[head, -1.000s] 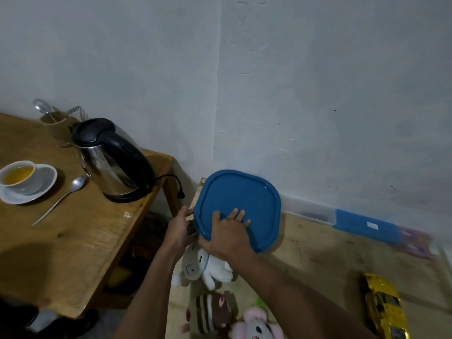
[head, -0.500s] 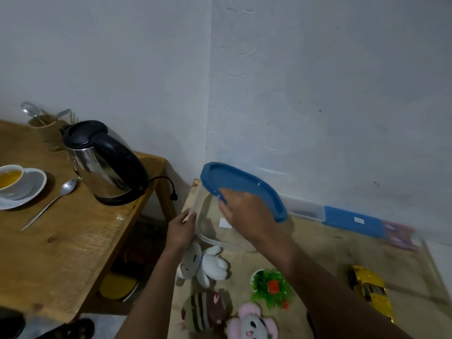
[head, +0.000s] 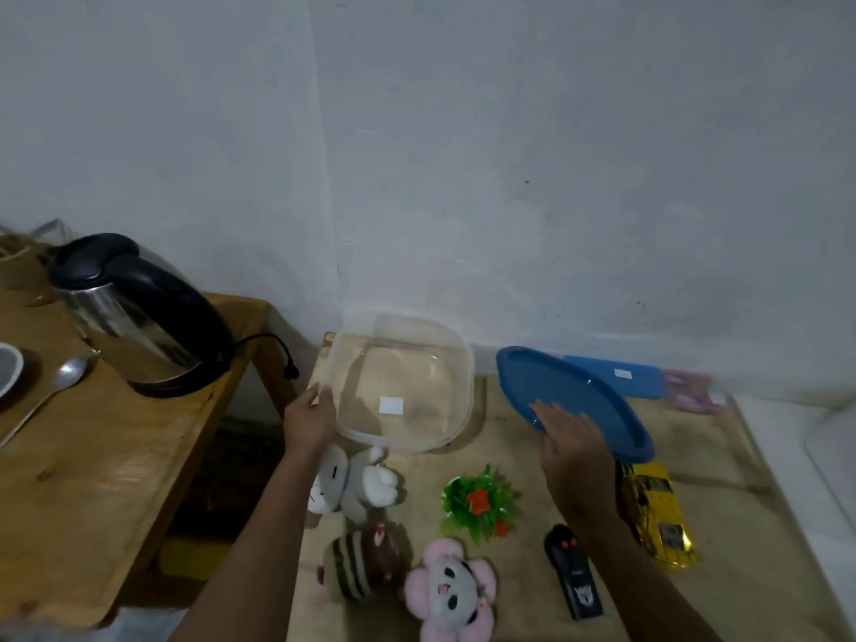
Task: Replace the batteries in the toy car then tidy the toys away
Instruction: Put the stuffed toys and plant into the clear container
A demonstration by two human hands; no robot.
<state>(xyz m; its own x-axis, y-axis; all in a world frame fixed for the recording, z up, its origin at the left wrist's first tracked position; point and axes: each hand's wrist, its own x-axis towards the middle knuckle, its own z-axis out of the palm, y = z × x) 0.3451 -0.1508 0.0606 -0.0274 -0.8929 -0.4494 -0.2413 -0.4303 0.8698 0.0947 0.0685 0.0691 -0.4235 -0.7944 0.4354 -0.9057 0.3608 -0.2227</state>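
Note:
A clear plastic container [head: 407, 345] stands empty and uncovered at the back of the low wooden surface. My left hand [head: 309, 417] grips its near left rim. My right hand [head: 572, 449] holds the blue lid [head: 583, 393] tilted in the air to the right of the container. Under the lid's near end lies the yellow toy car [head: 660, 514]. A black remote control [head: 574, 574] lies beside my right forearm. In front of the container sit a white plush [head: 356, 481], a striped brown plush [head: 363, 560], a pink plush [head: 451, 590] and a green plastic plant [head: 479, 502].
A taller wooden table [head: 92, 456] stands at the left with a steel and black kettle [head: 139, 317], its cord hanging off the edge, and a spoon [head: 65, 379]. A flat blue box [head: 620, 377] lies against the wall behind the lid. A white surface borders the right.
My right hand has lifted the blue lid off the clear container and swung it to the right. My left hand stayed on the container's rim. The view shifted right.

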